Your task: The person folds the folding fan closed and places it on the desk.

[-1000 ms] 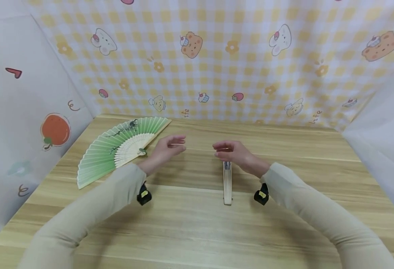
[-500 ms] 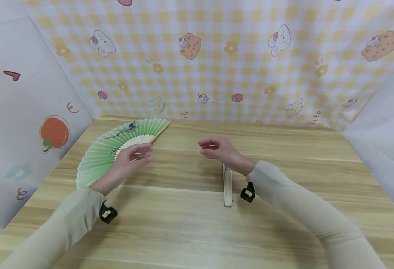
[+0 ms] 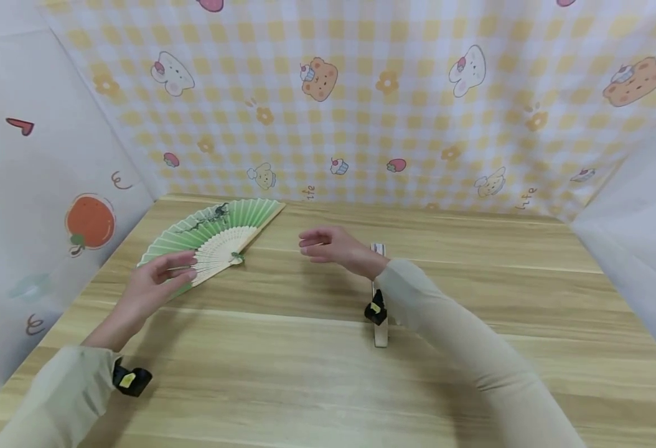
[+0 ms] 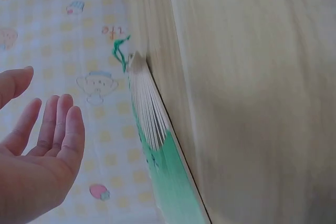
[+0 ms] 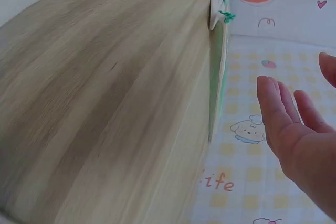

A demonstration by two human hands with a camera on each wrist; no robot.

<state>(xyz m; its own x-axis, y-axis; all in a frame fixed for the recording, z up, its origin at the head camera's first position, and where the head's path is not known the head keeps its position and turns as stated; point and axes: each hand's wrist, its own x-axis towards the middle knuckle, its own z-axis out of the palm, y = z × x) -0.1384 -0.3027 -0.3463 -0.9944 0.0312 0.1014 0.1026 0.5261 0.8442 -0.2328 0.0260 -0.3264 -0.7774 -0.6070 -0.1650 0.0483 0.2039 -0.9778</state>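
Note:
A green folding fan (image 3: 256, 213) with pale ribs and a dark branch print lies spread on the table at the back left. My left hand (image 3: 157, 280) is above its near left part, hiding some of the green cloth; its fingers are relaxed and hold nothing. In the left wrist view, that hand (image 4: 50, 153) appears apart from the fan (image 4: 176, 179). My right hand (image 3: 336, 247) hovers over the table right of the spread fan, fingers loosely bent around nothing. A second fan, folded into a narrow pale stick (image 3: 381, 336), lies under my right wrist, partly covered by the sleeve and wrist camera.
The wooden table (image 3: 283, 386) meets a yellow checked cloth (image 3: 361, 124) with cartoon prints at the back. White sheets stand on both sides, the left one (image 3: 42, 186) printed with an orange fruit.
My left hand has moved left and toward me, from beside the fan's pivot to over its near left part. My right hand has shifted left, away from the folded fan's far end.

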